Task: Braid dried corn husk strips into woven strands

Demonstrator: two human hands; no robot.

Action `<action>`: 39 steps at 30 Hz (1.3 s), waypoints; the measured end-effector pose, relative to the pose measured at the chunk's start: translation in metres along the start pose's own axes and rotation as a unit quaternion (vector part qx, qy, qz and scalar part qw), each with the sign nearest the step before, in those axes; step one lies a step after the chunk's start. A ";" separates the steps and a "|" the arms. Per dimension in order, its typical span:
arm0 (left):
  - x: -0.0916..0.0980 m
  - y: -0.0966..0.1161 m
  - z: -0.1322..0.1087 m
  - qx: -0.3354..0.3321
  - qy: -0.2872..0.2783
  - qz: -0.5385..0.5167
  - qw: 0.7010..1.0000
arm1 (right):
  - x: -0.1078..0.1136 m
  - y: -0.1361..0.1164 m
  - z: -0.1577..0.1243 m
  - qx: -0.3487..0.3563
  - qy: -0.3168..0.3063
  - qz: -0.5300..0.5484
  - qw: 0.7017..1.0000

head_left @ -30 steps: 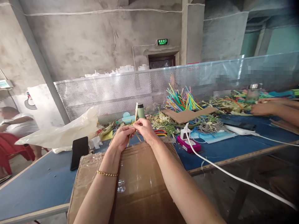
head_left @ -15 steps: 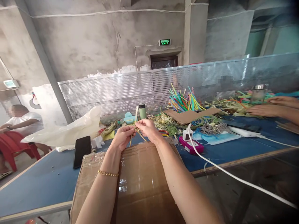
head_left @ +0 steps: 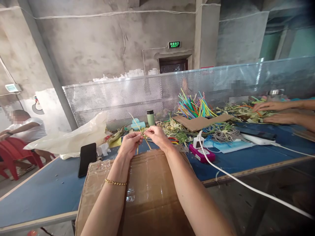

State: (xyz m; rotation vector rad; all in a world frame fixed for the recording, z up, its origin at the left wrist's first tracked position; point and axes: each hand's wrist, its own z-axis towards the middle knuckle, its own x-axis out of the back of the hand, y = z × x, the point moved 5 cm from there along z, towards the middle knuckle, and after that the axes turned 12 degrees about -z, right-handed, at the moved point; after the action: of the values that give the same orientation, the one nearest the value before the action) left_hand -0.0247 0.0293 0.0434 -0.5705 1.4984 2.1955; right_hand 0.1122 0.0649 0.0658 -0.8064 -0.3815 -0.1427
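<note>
Thin yellowish strips [head_left: 147,143] run between my two hands, above the far edge of a taped cardboard box [head_left: 150,183]. My left hand [head_left: 130,143] is closed in a pinch on the strips, with a gold bead bracelet on its wrist. Close beside it, my right hand [head_left: 155,134] also pinches them, fingertips nearly touching those of the left. One strip end sticks up and leans to the left; other ends hang down toward the box.
A black phone [head_left: 87,159] lies left of the box. Behind are a green bottle [head_left: 150,118], plant scraps and colorful pipe-like stems [head_left: 193,105]. At right sit a magenta power block [head_left: 201,154] with a white cable and another person's hands [head_left: 278,111].
The upright strip end now leans left instead of standing nearly straight. My hands have shifted slightly. At right, the other person's hands have moved over the scraps.
</note>
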 end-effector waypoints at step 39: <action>0.021 0.014 0.013 -0.130 0.071 -0.029 0.989 | -0.019 -0.022 -0.006 0.087 0.021 -0.104 0.991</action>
State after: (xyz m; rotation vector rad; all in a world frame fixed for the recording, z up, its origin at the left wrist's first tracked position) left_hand -0.0514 0.0395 0.0473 -0.8592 1.2510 2.3641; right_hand 0.0904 0.0455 0.0697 -0.5901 -0.4321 -0.3165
